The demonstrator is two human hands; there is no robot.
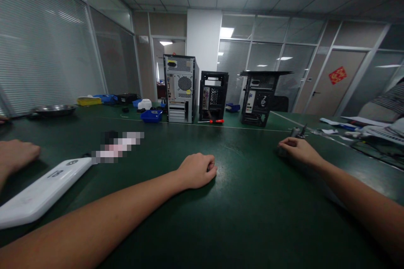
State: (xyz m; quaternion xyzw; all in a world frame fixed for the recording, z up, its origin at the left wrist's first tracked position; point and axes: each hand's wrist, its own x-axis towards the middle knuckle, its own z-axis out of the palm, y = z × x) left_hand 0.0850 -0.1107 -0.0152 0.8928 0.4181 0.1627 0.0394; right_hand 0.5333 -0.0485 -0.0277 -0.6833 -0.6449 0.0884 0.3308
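My left hand [198,171] rests on the green table [246,218] with its fingers curled into a loose fist. Whatever it may hold is hidden. Farther right, my right hand [298,150] is closed in a pinch low over the table. A dark shape shows under its fingertips, too unclear to name. Just behind that hand stand small metal pieces [296,132], one like a grey cylinder and one thin and pointed. A red-handled screwdriver [216,121] lies in front of the middle computer case [214,92], beyond both hands.
Two more computer cases [181,88] [259,98] stand at the back. Blue bins [151,116] and a metal bowl [55,110] sit at left. A white panel marked 18 [47,189] lies near another person's hand [19,154]. Papers and a keyboard [383,134] are at right.
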